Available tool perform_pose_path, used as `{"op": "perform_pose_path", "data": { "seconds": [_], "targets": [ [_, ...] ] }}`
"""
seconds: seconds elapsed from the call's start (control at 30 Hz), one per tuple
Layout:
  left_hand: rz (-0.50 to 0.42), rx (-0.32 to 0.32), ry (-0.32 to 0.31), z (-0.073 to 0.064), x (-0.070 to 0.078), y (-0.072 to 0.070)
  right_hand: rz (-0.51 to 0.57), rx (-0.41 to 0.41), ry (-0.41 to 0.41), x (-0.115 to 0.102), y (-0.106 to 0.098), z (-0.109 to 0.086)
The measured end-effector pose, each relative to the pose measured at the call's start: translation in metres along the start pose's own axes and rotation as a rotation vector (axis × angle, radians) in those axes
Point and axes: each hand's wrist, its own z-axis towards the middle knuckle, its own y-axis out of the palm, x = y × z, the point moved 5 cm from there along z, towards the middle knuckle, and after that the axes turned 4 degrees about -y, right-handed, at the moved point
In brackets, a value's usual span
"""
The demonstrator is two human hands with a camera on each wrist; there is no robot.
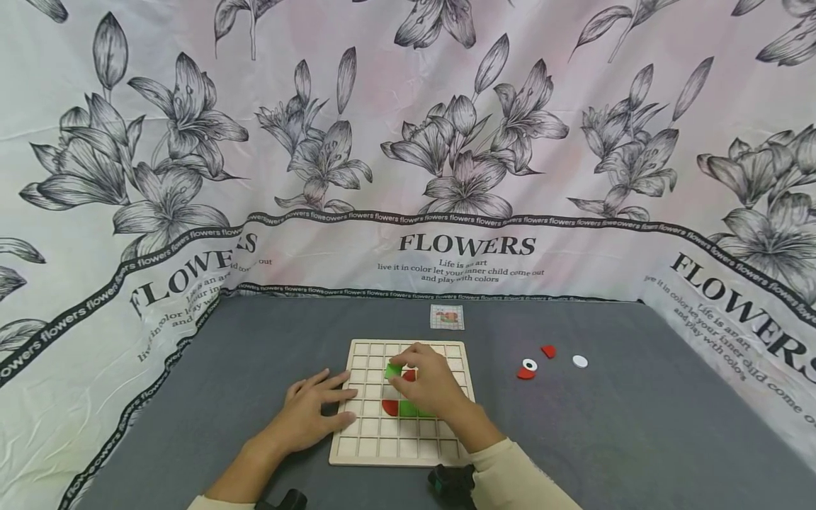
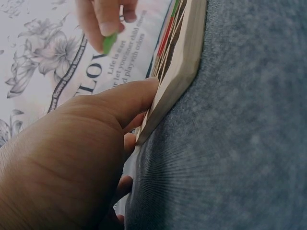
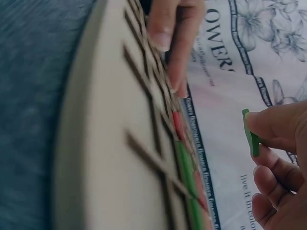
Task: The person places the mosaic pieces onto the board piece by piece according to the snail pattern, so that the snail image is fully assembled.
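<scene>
My right hand (image 1: 435,381) pinches a small green tile (image 1: 392,370) between thumb and fingertips, above the wooden grid board (image 1: 362,448). The right wrist view shows that green tile (image 3: 251,134) raised clear of the board. On the grid lie a red rounded piece (image 1: 389,408) and, directly right of it, green pieces (image 1: 406,409) partly hidden by the right hand. Another red piece (image 1: 410,375) shows beneath its fingers. My left hand (image 1: 310,414) rests at the board's left edge with fingers spread; its thumb (image 2: 139,96) touches the rim.
Right of the board lie two red pieces (image 1: 549,351), a white ring with a black centre (image 1: 529,365) and a white disc (image 1: 579,361). A small picture card (image 1: 447,317) lies behind the board on the grey cloth (image 1: 637,425). A flower-printed curtain (image 1: 465,262) encloses the back and sides.
</scene>
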Motion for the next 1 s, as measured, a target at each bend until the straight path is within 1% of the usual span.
{"op": "perform_pose_path", "data": {
  "seconds": [0.17, 0.33, 0.5, 0.73, 1.0],
  "targets": [
    [0.000, 0.014, 0.009, 0.001, 0.003, -0.002, -0.009, -0.066, 0.051, 0.005, 0.008, -0.003],
    [0.002, 0.010, 0.008, 0.001, 0.004, -0.002, -0.050, -0.106, 0.095, 0.009, 0.013, -0.006],
    [0.012, 0.010, -0.001, 0.002, 0.003, -0.002, -0.096, -0.131, 0.080, 0.011, 0.017, -0.007],
    [0.020, 0.010, -0.009, 0.001, 0.003, -0.001, -0.099, -0.140, 0.050, 0.016, 0.021, -0.009],
    [0.022, 0.006, -0.011, 0.000, 0.003, 0.000, -0.118, -0.158, 0.056, 0.016, 0.022, -0.011]
  ]
}}
